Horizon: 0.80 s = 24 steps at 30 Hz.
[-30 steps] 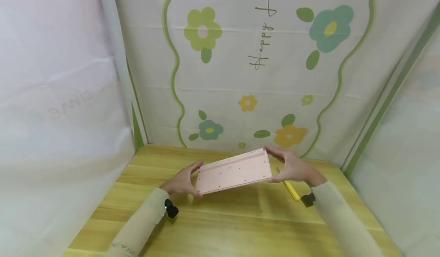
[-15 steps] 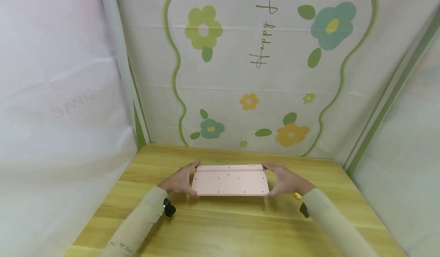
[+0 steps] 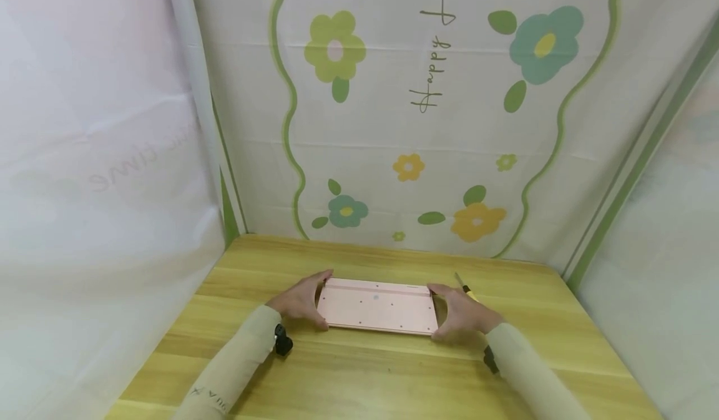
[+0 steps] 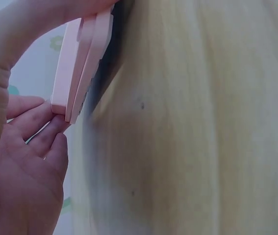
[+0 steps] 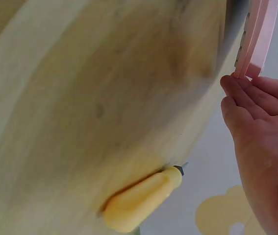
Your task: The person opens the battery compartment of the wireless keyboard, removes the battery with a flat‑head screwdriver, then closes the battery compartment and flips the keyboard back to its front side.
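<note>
A pink keyboard (image 3: 377, 307) is face down between my hands in the head view, its screw-dotted back facing up. My left hand (image 3: 301, 298) grips its left end, thumb at the near edge and fingers at the far edge. At the opposite end my right hand (image 3: 463, 312) holds it in the same way. Key edges show along the underside of the keyboard (image 5: 253, 39) in the right wrist view. Whether its lower side touches the table cannot be told. Beyond my right hand lies a screwdriver (image 3: 470, 293), partly hidden; its yellow handle (image 5: 141, 200) shows in the right wrist view.
The wooden table (image 3: 359, 376) runs up to a white flower-printed cloth (image 3: 371, 133) at the back. Cloth walls stand at the left (image 3: 112, 220) and the right (image 3: 663, 220).
The keyboard was tilted, right end raised; both hands have levelled it and lowered it toward the table. The screwdriver's shaft, covered half a second ago, shows again past the right hand.
</note>
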Each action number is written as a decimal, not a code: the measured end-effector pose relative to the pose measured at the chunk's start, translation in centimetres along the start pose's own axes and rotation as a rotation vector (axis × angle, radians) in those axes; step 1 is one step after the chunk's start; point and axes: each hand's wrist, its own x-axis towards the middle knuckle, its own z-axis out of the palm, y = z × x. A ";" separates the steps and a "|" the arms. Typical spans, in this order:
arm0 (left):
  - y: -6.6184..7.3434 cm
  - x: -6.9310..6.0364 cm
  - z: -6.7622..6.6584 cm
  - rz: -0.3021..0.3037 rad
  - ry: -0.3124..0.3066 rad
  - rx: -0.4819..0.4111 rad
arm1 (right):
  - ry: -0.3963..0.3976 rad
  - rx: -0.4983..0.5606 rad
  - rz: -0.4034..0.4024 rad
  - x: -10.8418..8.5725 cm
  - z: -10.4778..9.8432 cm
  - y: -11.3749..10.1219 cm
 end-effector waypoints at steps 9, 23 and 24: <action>-0.4 0.1 0.1 0.006 0.000 0.008 | 0.025 -0.035 0.001 0.3 0.5 0.1; -0.2 0.4 0.2 0.002 -0.032 0.004 | 0.000 -0.026 0.057 -0.1 0.5 0.3; -0.1 0.4 0.2 0.000 -0.034 0.002 | -0.001 -0.037 0.063 0.0 0.3 0.2</action>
